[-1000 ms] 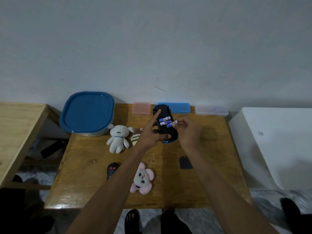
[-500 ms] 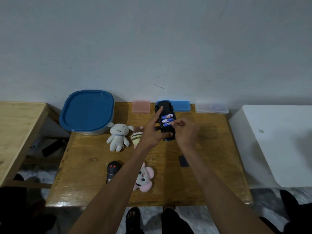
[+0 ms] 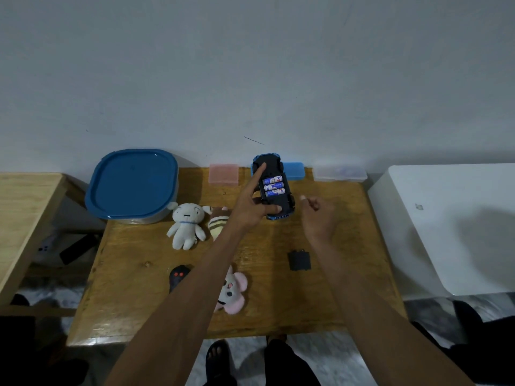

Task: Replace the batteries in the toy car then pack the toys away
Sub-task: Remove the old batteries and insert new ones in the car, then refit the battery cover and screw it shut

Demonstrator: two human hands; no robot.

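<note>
Blue-labelled batteries [image 3: 273,186] sit seated in the upturned toy car [image 3: 274,190], gripped between left hand [image 3: 250,206] thumb and forefinger. Right hand [image 3: 317,218], loosely curled, holds nothing. Recommend fetching the black cover [image 3: 299,260] below those fingers and pressing it flush.

The blue car [image 3: 274,188] is lying belly-up near the counter's far edge, its open bay showing three blue-and-white batteries [image 3: 274,186] side by side. The black cover [image 3: 299,260] is lying flat, well apart. A white plush [image 3: 186,224], striped plush [image 3: 217,226], pink plush [image 3: 233,291] and black remote [image 3: 177,276] are lying nearby.
</note>
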